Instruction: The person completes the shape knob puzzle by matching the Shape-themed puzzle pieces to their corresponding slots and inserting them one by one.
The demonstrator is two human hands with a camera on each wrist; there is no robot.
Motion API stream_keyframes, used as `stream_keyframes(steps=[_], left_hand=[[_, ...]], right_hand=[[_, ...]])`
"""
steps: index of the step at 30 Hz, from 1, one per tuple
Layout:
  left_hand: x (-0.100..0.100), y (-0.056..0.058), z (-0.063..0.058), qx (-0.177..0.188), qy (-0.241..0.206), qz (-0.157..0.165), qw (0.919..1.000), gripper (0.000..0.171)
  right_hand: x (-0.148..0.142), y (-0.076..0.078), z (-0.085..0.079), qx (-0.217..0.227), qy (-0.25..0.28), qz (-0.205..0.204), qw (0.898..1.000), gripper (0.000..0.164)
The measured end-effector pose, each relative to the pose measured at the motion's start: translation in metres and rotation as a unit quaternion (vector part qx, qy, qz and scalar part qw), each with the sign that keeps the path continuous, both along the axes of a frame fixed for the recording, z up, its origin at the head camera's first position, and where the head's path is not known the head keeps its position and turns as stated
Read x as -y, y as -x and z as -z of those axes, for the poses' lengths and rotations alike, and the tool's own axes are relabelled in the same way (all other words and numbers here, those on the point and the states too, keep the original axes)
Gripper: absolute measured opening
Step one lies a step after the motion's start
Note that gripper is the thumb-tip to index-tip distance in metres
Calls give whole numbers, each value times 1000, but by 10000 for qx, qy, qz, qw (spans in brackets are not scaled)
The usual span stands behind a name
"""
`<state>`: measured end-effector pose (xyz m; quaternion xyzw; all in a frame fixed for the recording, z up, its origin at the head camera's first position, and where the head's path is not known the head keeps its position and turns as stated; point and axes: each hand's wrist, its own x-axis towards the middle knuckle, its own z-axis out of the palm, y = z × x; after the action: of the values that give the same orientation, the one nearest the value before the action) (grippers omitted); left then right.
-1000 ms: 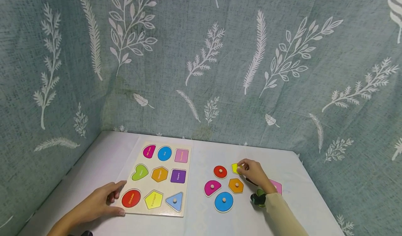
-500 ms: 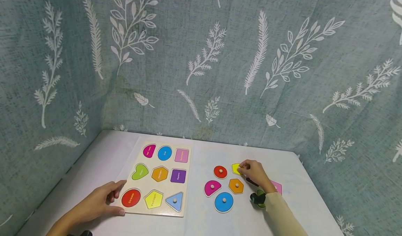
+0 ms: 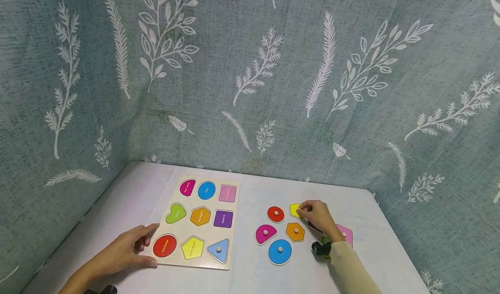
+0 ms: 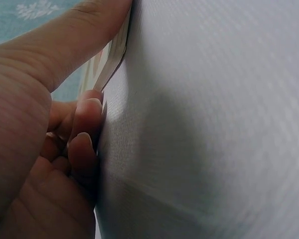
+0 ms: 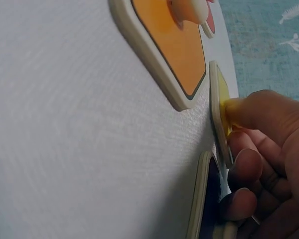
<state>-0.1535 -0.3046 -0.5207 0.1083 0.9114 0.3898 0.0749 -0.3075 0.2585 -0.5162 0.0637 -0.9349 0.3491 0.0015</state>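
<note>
Hardly anything has moved since earlier: at lower right, the right hand [image 3: 318, 214] pinches the yellow piece [image 3: 294, 209]; at lower left, the left hand [image 3: 122, 250] touches the board [image 3: 209, 233], thumb and forefinger spread.

Yellow piece [image 3: 294, 210]: we find its knob hidden by the right hand [image 3: 318, 216].
Green piece [image 3: 325, 240]: we see only part.
</note>
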Motion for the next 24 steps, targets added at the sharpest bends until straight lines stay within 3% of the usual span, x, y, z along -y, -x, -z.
stream_keyframes(steps=[8,24], left_hand=[[-1,-1,-2,179,-43,-195,9996,104],[1,-2,0,21,-75,-36,10000,101]], right_hand=[[0,-5,0,-40,105,84,9999,11],[14,-16,-12,-31,269,-167,9995,12]])
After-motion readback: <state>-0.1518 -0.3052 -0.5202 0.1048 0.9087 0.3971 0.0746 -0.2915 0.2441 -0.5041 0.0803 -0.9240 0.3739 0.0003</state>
